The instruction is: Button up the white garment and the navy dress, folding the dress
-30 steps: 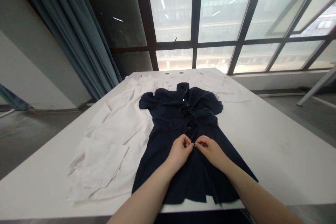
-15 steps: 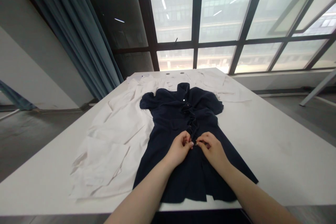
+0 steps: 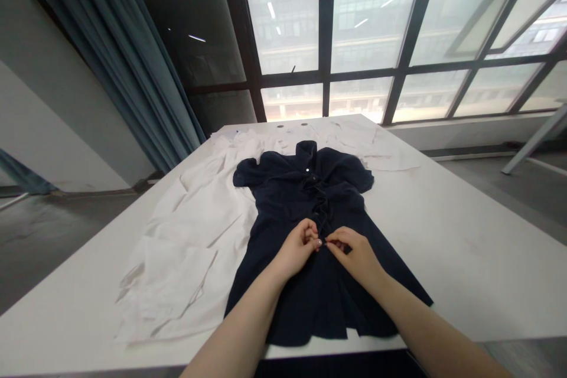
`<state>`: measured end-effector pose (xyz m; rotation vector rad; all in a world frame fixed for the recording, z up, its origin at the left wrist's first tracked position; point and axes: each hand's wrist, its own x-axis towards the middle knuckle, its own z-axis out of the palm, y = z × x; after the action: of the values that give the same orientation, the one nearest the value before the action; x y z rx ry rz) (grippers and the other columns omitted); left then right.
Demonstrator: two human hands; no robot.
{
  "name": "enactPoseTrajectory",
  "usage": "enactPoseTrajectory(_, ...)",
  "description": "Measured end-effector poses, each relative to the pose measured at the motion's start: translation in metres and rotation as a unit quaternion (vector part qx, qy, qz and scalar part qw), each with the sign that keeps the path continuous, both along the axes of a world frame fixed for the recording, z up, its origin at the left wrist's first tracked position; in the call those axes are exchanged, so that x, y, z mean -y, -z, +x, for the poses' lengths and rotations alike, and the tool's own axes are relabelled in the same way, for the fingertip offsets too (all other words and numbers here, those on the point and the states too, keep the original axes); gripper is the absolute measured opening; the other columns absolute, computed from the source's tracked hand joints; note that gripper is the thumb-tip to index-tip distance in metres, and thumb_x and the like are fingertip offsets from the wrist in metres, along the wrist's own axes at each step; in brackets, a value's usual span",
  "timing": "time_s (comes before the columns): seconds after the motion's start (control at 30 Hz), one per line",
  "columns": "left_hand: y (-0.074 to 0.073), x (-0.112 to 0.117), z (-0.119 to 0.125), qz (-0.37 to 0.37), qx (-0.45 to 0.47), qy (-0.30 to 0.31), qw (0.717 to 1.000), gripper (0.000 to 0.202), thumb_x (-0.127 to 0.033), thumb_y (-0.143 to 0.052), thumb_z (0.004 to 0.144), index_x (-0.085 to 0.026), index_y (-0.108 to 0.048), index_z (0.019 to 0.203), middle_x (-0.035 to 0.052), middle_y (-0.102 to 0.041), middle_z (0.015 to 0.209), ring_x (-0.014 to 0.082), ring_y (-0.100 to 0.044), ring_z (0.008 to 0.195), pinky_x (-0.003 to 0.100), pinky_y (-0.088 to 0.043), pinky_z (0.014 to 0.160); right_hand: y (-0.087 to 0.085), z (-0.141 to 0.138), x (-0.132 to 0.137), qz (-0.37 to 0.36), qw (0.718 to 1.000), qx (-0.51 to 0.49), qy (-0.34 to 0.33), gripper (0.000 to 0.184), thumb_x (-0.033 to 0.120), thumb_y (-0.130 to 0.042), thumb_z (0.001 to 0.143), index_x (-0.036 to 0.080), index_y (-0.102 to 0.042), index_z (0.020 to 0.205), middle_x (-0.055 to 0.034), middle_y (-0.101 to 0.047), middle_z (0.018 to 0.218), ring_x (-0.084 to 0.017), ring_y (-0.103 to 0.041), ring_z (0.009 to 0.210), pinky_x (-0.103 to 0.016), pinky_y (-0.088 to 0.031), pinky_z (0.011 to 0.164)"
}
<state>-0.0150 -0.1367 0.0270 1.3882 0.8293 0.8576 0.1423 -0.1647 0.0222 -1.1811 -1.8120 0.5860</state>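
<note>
A navy short-sleeved dress point(image 3: 283, 207) lies front up on the white table, its collar pointing away from me. Buttons show near the collar, and the front placket point(image 3: 319, 204) is bunched in ruffles down the middle. My left hand point(image 3: 301, 247) pinches the left side of the placket at about waist height. Close beside it, my right hand point(image 3: 352, 251) pinches the other edge, fingertips almost touching those of the left. Whatever small part sits between the fingertips is hidden. Below the hands the front opening parts in a slit down to the hem.
White garments point(image 3: 186, 248) lie spread and creased along the table's left side, with more white cloth point(image 3: 354, 139) at the far end. The white table point(image 3: 465, 260) reaches towards large dark-framed windows point(image 3: 363, 23). A blue curtain point(image 3: 110, 59) hangs at the left.
My right hand has come slightly closer to my left at the placket, narrowing the gap between the fingertips. The whole view has shifted a little.
</note>
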Motion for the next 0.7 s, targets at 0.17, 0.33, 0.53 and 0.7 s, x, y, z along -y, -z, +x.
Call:
enactPoseTrajectory(0.17,-0.0002,0.002,-0.0012,0.036,-0.045,-0.006,0.998,0.015,-0.012,-0.053,0.066,-0.017,-0.043,0.075,-0.0062,-0.047,0.058,0.0063,-0.045,0.055,0.018,-0.033,0.056,0.001,-0.0007,0.0009,0.021,1.0,0.001,0.007,0.012,0.014,-0.053,0.073,0.02,-0.063,0.073,-0.0021,-0.059,0.074,-0.013,-0.054,0.069,-0.025,-0.044,0.065)
enactPoseTrajectory(0.33,0.0042,0.0019,0.0021,0.013,-0.11,-0.088,0.99,0.012,-0.019,-0.057,0.063,-0.016,-0.047,0.07,-0.0037,-0.053,0.054,0.0096,-0.049,0.052,0.02,-0.034,0.053,0.0015,-0.0025,0.0007,0.016,1.0,-0.006,0.003,0.014,0.014,-0.051,0.074,0.02,-0.064,0.072,-0.0018,-0.059,0.075,-0.013,-0.055,0.071,-0.025,-0.044,0.068)
enactPoseTrajectory(0.53,0.0007,0.0027,0.0017,-0.048,-0.112,-0.071,0.99,0.011,-0.023,-0.057,0.063,-0.014,-0.05,0.06,-0.003,-0.05,0.048,0.0085,-0.045,0.046,0.02,-0.032,0.049,0.0028,-0.0063,0.0012,0.002,1.0,0.016,-0.001,0.013,0.016,-0.051,0.074,0.02,-0.063,0.075,-0.0019,-0.058,0.073,-0.011,-0.053,0.061,-0.023,-0.043,0.057)
enactPoseTrajectory(0.7,0.002,0.0019,0.0014,-0.043,-0.099,-0.105,0.989,0.013,-0.022,-0.06,0.06,-0.013,-0.051,0.064,-0.0033,-0.05,0.051,0.0076,-0.045,0.047,0.019,-0.031,0.048,0.0034,-0.0053,0.0005,-0.004,1.0,0.02,0.001,0.012,0.017,-0.05,0.074,0.019,-0.062,0.076,-0.0023,-0.056,0.072,-0.01,-0.049,0.055,-0.022,-0.042,0.051)
